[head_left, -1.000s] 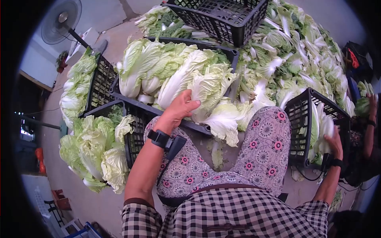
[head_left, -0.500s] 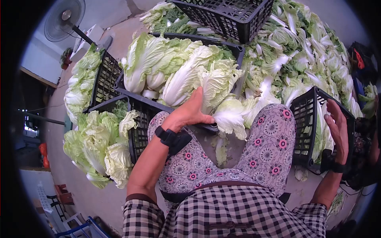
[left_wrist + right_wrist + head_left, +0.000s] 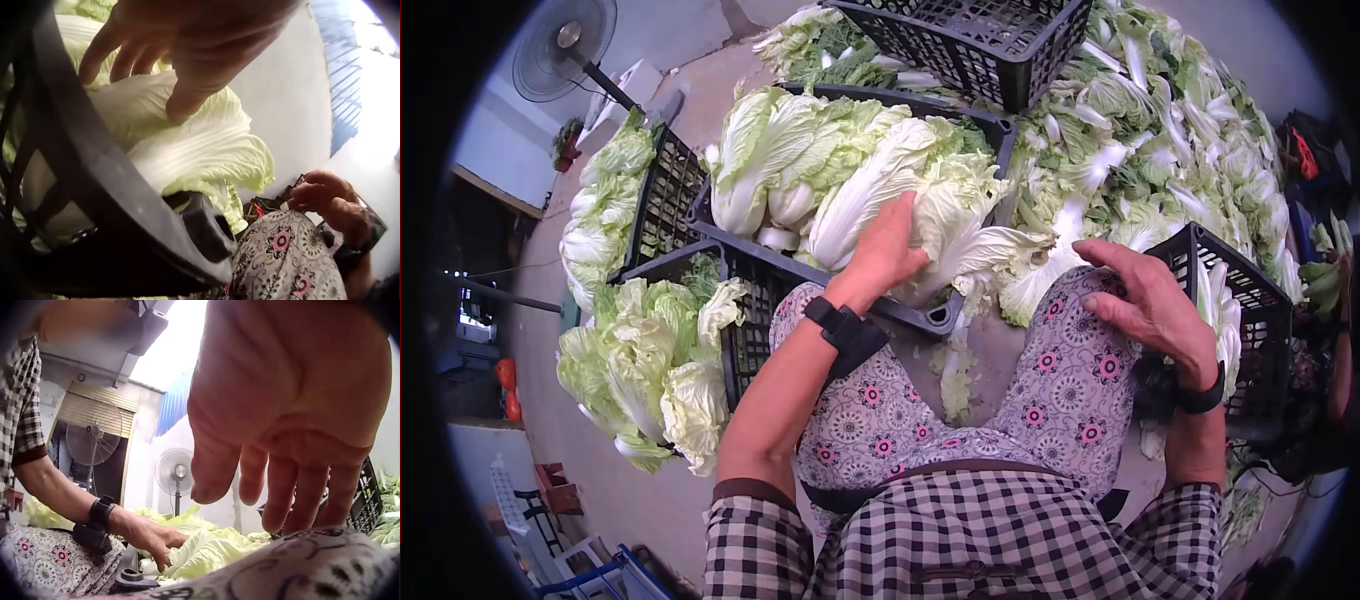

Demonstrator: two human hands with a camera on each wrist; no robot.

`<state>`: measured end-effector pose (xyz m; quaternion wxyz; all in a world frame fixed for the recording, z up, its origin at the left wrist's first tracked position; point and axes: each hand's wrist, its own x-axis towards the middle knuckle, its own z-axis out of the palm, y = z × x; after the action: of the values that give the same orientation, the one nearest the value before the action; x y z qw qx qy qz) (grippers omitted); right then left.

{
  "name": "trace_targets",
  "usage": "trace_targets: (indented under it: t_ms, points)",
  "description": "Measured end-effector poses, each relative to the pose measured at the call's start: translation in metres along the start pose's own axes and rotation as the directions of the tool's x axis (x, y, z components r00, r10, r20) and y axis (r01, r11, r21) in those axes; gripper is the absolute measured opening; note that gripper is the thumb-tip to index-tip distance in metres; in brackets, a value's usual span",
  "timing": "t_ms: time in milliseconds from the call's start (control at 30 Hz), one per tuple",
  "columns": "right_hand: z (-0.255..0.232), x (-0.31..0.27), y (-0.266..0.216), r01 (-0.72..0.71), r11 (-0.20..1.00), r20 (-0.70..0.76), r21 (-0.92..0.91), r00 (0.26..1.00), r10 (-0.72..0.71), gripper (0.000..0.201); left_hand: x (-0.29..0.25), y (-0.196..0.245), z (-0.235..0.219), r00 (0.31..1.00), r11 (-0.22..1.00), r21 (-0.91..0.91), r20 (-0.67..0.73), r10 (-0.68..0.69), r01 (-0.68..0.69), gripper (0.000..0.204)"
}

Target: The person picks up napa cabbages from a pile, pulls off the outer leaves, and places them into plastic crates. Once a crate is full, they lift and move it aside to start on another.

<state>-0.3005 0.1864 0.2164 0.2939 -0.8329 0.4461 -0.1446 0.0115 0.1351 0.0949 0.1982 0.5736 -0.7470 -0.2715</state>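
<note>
A pale napa cabbage (image 3: 960, 220) lies at the near right end of the black crate (image 3: 805, 268) before the knees, its loose outer leaves spreading over the rim. My left hand (image 3: 885, 250) grips it from the left side. In the left wrist view, the thumb presses on a white-ribbed leaf (image 3: 194, 150) and the fingers spread over the far side. Over the right knee (image 3: 1060, 330) hovers my right hand (image 3: 1150, 300), holding nothing, its fingers relaxed and pointing left. More napa cabbages (image 3: 785, 150) fill the same crate to the left.
A crate with cabbage (image 3: 1222, 320) stands by the right knee. Other filled crates (image 3: 665, 190) stand at left. A black crate (image 3: 990, 60) sits at the back, beside a large heap of loose leaves (image 3: 1160, 150). A fan (image 3: 565, 45) stands behind.
My right hand has left the cabbage in the right crate and come across to above the right knee. The left hand has shifted onto the front cabbage, whose outer leaves now spread farther right.
</note>
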Motion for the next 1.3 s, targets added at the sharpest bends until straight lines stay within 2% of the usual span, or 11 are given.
trace_targets:
  t_ms: [233,367,467,600,733,833,933,1000,1100,1233,1300]
  points:
    - [0.022,0.021,-0.007,0.182,0.977,0.172,-0.108,0.972,-0.162,0.053,-0.012,0.007,-0.002,0.985,0.967,-0.214,0.075,0.154,-0.135,0.096]
    - [0.032,0.038,-0.02,0.28,0.96,0.293,-0.024,0.92,-0.261,0.054,-0.003,0.011,0.014,0.99,0.999,-0.039,-0.144,-0.01,0.004,0.07]
    - [0.04,0.042,-0.017,0.314,0.949,0.287,0.009,0.908,-0.304,0.055,0.011,0.002,-0.001,0.971,0.964,-0.161,-0.078,-0.225,0.21,0.056]
    - [0.031,0.041,-0.018,0.191,0.982,0.248,0.013,0.95,-0.188,0.054,0.007,-0.025,-0.031,0.967,0.923,-0.384,-0.231,-0.109,0.012,0.04]
    - [0.03,0.046,-0.023,0.217,0.972,-0.03,0.086,0.976,-0.215,0.067,-0.014,-0.013,-0.09,0.936,0.683,-0.729,-0.2,-0.289,0.055,0.038]
    - [0.035,0.055,-0.027,0.315,0.948,-0.165,-0.044,0.934,-0.318,0.088,-0.024,-0.001,-0.116,0.909,0.438,-0.883,-0.311,-0.277,-0.169,0.041]
    - [0.041,0.067,-0.037,0.444,0.885,-0.288,-0.142,0.836,-0.466,0.094,-0.023,0.003,-0.119,0.968,0.177,-0.982,-0.105,-0.23,-0.064,0.038]
    - [0.037,0.07,-0.048,0.511,0.843,-0.269,-0.168,0.799,-0.538,0.09,-0.024,0.003,-0.098,0.974,-0.176,-0.973,0.177,-0.144,0.151,0.04]
    - [0.028,0.062,-0.063,0.535,0.843,-0.262,0.045,0.821,-0.507,0.08,-0.04,0.046,-0.077,0.993,-0.086,-0.996,0.006,-0.116,-0.004,0.039]
    - [0.007,0.037,-0.052,0.413,0.845,-0.458,0.339,0.857,-0.235,0.079,-0.026,0.018,-0.058,0.979,-0.327,-0.943,-0.122,0.162,-0.064,0.036]
    - [0.004,0.029,-0.069,0.485,0.852,-0.449,0.197,0.817,-0.361,0.08,-0.022,0.018,-0.053,0.977,-0.206,-0.97,-0.161,0.136,-0.131,0.037]
